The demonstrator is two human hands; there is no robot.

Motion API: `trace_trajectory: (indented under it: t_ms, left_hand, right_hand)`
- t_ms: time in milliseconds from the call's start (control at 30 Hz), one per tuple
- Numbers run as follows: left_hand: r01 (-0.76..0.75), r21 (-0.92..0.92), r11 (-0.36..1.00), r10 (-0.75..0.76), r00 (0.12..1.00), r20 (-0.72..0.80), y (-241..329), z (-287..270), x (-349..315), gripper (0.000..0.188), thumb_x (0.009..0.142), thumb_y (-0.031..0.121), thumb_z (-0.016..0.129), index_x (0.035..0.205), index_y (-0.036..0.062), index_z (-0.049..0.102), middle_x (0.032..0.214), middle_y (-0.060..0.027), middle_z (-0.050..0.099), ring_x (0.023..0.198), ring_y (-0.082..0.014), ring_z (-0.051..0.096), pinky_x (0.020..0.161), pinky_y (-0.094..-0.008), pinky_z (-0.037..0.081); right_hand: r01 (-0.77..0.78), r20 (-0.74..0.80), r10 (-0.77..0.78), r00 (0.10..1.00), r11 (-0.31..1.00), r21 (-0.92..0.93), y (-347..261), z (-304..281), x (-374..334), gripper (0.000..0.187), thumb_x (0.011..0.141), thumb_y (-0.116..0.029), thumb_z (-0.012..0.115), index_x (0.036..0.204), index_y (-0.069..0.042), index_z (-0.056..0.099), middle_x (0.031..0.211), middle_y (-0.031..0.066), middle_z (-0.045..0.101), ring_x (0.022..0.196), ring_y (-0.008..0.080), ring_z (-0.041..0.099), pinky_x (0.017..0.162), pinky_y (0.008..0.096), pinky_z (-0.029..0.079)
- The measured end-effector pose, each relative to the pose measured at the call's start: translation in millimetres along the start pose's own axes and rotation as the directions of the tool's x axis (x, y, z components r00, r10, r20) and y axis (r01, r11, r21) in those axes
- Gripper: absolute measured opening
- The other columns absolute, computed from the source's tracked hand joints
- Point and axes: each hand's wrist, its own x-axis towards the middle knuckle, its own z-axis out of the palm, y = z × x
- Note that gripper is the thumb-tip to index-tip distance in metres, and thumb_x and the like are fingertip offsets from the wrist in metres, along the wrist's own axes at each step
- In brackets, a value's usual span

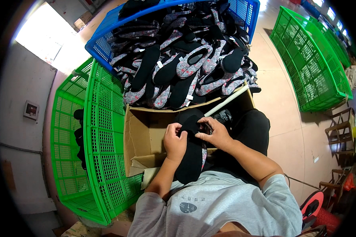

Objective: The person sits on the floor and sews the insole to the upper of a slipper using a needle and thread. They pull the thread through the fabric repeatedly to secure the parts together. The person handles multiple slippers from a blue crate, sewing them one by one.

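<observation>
Over my lap lies a black-soled slipper (189, 160), its sole facing up and a bit of grey-and-red patterned upper showing at its right edge. My left hand (175, 142) is closed on its left side, thumb and fingers gripping the edge. My right hand (215, 134) is closed at the slipper's upper right part, fingertips against it. Something small and dark shows between the right fingers; its kind is hidden. Just beyond my hands is an open cardboard box (138, 126), with a heap of similar slippers (194, 61) behind it.
The heap spills from a blue plastic crate (95, 43) over the box's far edge. A pale tube (227, 100) slants across the box. Green crates (106, 138) stand close on my left; another green crate (308, 59) stands far right. Wooden stools (340, 128) are at right.
</observation>
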Motion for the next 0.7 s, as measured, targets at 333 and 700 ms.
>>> trace_trajectory:
  t_ms: [333,700]
  left_hand:
    - [0.045,-0.035,0.998,-0.039,0.985,0.170,-9,-21,-10,0.018,0.075,-0.003,0.070,0.088,0.0012,0.058,0.083,-0.0085,0.056,0.069,-0.0191,0.055,0.065,-0.0306,0.047]
    - [-0.190,0.333,0.924,0.193,0.981,0.024,-3,-37,-21,0.025,0.069,-0.004,0.064,0.091,0.0044,0.057,0.092,-0.0143,0.056,0.087,-0.0357,0.057,0.079,-0.0420,0.048]
  right_hand:
    - [0.071,-0.023,-0.083,0.996,0.943,-0.325,0,12,-14,0.047,0.075,-0.017,0.075,0.116,-0.012,0.054,0.098,0.0179,0.063,0.090,0.0390,0.063,0.078,0.0453,0.052]
    - [0.155,0.016,-0.157,0.987,0.946,-0.285,12,14,-19,0.042,0.073,-0.006,0.070,0.113,-0.010,0.056,0.093,0.0182,0.061,0.087,0.0403,0.061,0.075,0.0476,0.051]
